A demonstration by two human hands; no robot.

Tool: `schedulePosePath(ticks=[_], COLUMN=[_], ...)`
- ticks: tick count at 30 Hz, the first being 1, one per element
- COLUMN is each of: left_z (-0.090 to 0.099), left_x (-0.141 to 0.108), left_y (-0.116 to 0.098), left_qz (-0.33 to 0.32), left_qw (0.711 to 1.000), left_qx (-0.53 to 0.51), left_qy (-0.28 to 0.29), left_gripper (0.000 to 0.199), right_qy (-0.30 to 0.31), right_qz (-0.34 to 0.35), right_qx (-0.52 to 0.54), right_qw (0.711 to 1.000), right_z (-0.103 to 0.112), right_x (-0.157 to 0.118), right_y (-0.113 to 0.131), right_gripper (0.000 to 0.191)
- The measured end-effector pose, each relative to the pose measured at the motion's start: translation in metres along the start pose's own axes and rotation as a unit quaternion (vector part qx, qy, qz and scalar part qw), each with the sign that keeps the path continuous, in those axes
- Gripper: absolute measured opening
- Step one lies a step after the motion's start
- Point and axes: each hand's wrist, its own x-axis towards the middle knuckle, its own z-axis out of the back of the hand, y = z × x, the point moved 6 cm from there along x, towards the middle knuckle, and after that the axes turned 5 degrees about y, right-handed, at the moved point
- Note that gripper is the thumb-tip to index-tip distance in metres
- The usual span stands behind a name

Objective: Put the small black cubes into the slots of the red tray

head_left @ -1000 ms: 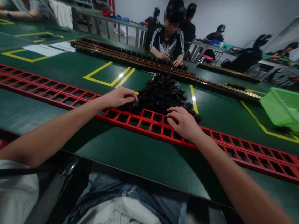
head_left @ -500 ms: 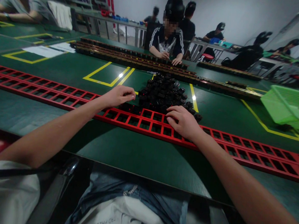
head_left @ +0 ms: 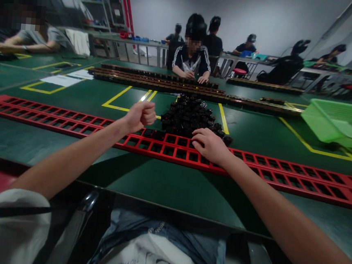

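Observation:
A long red grid frame (head_left: 174, 152) with two rows of rectangular openings runs across the table before me. Just behind it lies a heap of small black blocks (head_left: 190, 114). A few black blocks (head_left: 154, 134) sit at the frame's back row, between my hands. My left hand (head_left: 140, 116) is curled into a fist above the back of the frame, left of the heap; anything inside it is hidden. Over the frame, at the heap's right front, rests my right hand (head_left: 210, 144), fingers loosely bent and thumb apart, with nothing visible in it.
A light green plastic basket (head_left: 333, 125) stands at the right. Long dark strips (head_left: 156, 81) lie across the far side, where a co-worker (head_left: 193, 55) sits with both hands on them. White papers (head_left: 61, 81) lie at the left. Another person (head_left: 45, 38) sits far left.
My left hand has closed from a loose pinch into a fist and turned upward. My right hand stays nearly in place. The whole view has tilted slightly upward.

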Motion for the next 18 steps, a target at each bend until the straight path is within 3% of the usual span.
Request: schedulePosePath(ticks=[4,8,11,15,18], left_z=[-0.011,-0.04,-0.048,-0.019,0.001], left_x=[0.011,0.018,0.017,0.016,0.014], left_y=[-0.024,0.009,0.026,-0.002,-0.016], left_qz=[-0.029,0.027,0.039,-0.074,-0.145], left_qw=[0.999,0.998,0.992,0.985,0.932], left_qx=[-0.003,0.049,0.094,0.155,0.329], left_qy=[-0.016,0.037,0.068,0.012,-0.05], left_gripper=[0.049,0.05,0.051,0.048,0.041], right_qy=[0.001,0.0,-0.002,0.001,0.003], right_qz=[0.0,0.002,0.004,-0.001,-0.002], right_qx=[-0.005,-0.007,-0.001,0.007,0.008], right_qw=[1.0,1.0,1.0,1.0,1.0], right_z=[-0.001,-0.001,-0.001,-0.001,-0.001], right_x=[0.0,0.0,-0.001,-0.001,-0.001], right_y=[-0.001,-0.001,0.0,0.0,0.0], right_gripper=[0.02,0.021,0.023,0.023,0.023])
